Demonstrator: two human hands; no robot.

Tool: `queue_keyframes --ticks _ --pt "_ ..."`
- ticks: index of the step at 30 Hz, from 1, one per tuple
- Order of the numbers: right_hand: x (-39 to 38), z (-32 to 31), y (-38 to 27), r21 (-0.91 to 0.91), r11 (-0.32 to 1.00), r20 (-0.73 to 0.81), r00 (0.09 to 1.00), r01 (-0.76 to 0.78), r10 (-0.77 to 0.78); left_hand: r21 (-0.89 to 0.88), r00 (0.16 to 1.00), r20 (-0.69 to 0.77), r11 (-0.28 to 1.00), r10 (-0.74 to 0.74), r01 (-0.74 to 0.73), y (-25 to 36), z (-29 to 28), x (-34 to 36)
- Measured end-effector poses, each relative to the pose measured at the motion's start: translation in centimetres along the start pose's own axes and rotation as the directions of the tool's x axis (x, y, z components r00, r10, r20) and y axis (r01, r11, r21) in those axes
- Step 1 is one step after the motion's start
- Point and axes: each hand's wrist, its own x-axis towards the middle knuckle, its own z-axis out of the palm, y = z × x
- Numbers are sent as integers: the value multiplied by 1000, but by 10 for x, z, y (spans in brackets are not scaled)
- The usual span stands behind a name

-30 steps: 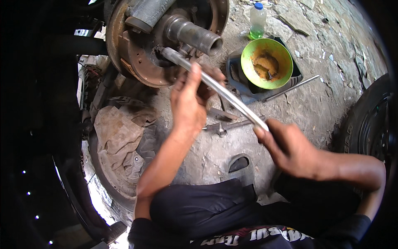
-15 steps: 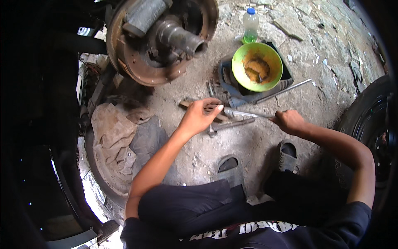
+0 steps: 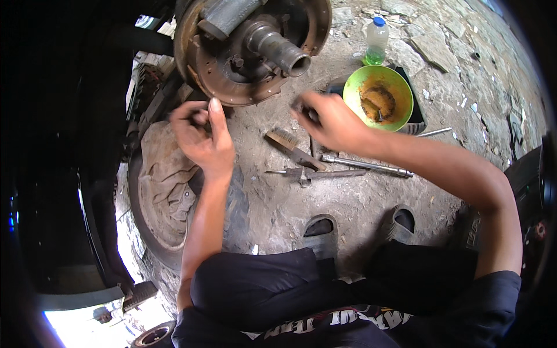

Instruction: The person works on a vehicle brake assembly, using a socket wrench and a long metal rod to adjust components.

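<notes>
Brown brake plate (image 3: 218, 72), top beyond view

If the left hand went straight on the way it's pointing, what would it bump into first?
The left hand would probably meet the lower edge of the rusty round plate first, though depth is unclear and it might pass beneath.

Rough-floored vehicle repair workshop

A rusty brown, round metal brake assembly (image 3: 223, 90) with a bare grey spindle (image 3: 278, 50), a wooden brush (image 3: 295, 151) and silver metal bar (image 3: 369, 166) on dusty grey ground (image 3: 275, 217), and a black rubber tyre (image 3: 527, 168) show it.
</notes>
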Motion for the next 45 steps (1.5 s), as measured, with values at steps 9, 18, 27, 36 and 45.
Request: queue_keyframes --ticks 9,18,27,36,45 --pt "71 46 34 -224 957 -272 931 186 -244 310 975 41 925 217 -219 -13 10 37" --pt "84 56 30 -94 995 -296 955 -41 12 306 980 20 932 200 -197 -15 17 35" --pt "84 45 59 -358 876 -267 864 322 -427 324 986 57 931 156 -166 -11 14 32" --pt "98 26 65 -529 668 -109 738 524 -666 374 949 56 874 311 -309 -6 10 33" --pt "88 20 61 -676 636 17 870 374 -493 -48 793 520 916 -318 399 36 49 -26"
